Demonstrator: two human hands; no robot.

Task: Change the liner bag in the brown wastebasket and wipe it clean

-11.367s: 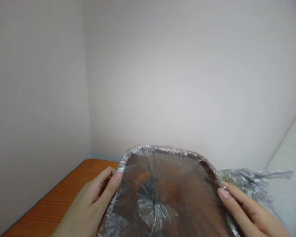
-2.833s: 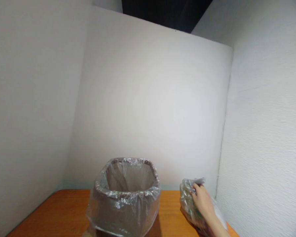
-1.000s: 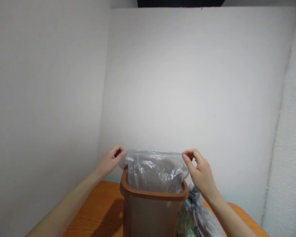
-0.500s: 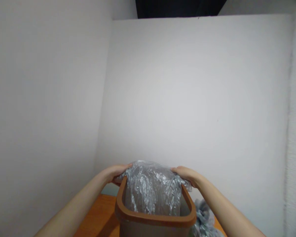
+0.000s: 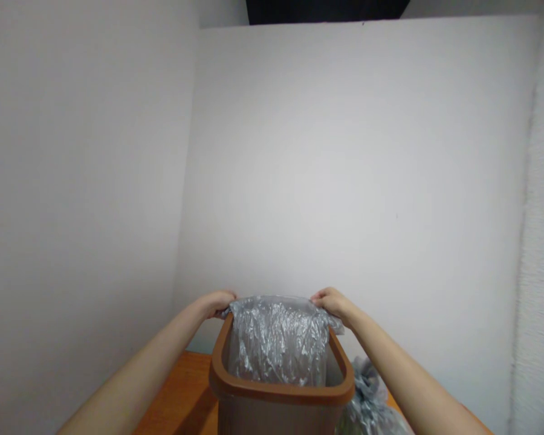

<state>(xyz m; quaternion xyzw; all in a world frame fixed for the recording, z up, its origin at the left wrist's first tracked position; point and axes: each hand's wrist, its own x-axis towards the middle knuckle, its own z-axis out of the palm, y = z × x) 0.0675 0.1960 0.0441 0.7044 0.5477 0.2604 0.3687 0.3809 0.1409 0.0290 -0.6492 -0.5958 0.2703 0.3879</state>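
Wall (image 5: 353,157), hands (image 5: 218,302) (image 5: 335,302) gripping, liner (image 5: 278,341) now over bin rim (image 5: 283,393)

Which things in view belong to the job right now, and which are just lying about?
In use:
Left hand and right hand, both gripping the liner
Clear plastic liner, draped over the far rim
Brown-rimmed bin

Just there:
Gathered plastic bag, right of the bin, untouched by either hand
Table
White walls

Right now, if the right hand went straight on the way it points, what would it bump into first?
Probably the plastic bag in the bin, whose top edge the right hand holds, pointing leftward. Beyond, the left hand or the wall might come next; depth is unclear.
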